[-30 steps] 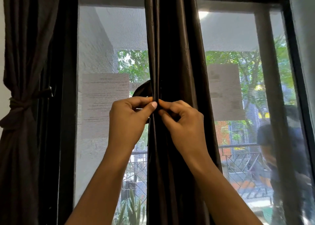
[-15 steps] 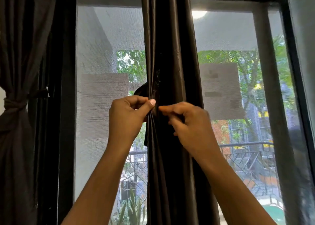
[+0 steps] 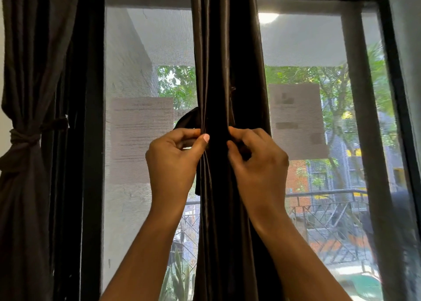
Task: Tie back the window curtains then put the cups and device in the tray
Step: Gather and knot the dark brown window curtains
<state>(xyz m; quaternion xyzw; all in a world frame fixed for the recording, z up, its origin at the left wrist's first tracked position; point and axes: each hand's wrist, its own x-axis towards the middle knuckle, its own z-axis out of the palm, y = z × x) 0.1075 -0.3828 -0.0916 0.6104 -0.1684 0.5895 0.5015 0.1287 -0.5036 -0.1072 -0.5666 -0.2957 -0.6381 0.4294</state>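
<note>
Fingers [image 3: 187, 133] curled tight; left hand [image 3: 173, 164] and right hand [image 3: 259, 166] pinch middle curtain [image 3: 218, 50].

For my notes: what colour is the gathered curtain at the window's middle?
The shiny gathered fabric curtain is dark brown; head view shows it best.

The middle curtain [image 3: 224, 72] is smooth, shiny cloth. The left curtain [image 3: 29, 72] is dull cloth, not shiny, & its tie [image 3: 25, 139] looks like the same stuff. The window has a fine see-thru net [image 3: 136, 38], thin paper sheets [image 3: 142, 129] & a smooth black frame [image 3: 91, 141].
</note>
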